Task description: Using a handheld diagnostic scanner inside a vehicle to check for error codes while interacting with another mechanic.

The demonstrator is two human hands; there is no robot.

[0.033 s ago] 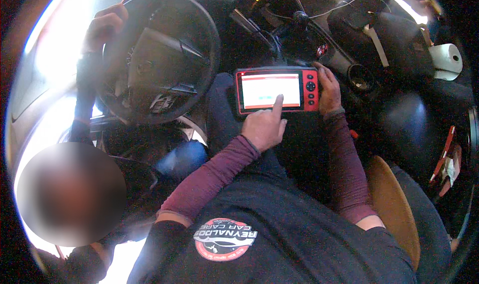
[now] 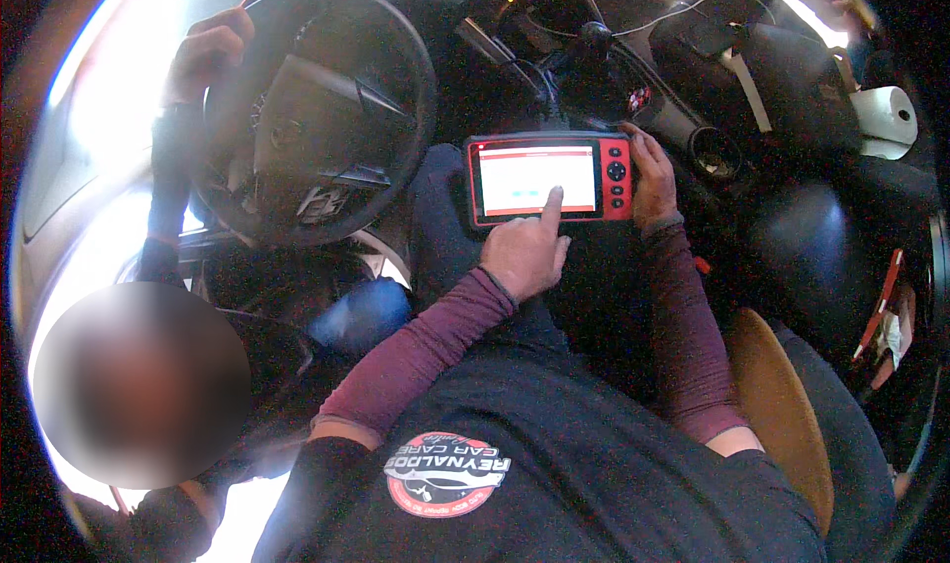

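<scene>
Another person's hand grips the steering wheel at far left. The left hand has its fingers curled, index tip touching the screen of the red diagnostic tablet over the lap. The right hand clamps the tablet's right edge.

Resting over a dark-trousered lap, a red tablet; farther right, a paper roll on the dashboard.
</scene>
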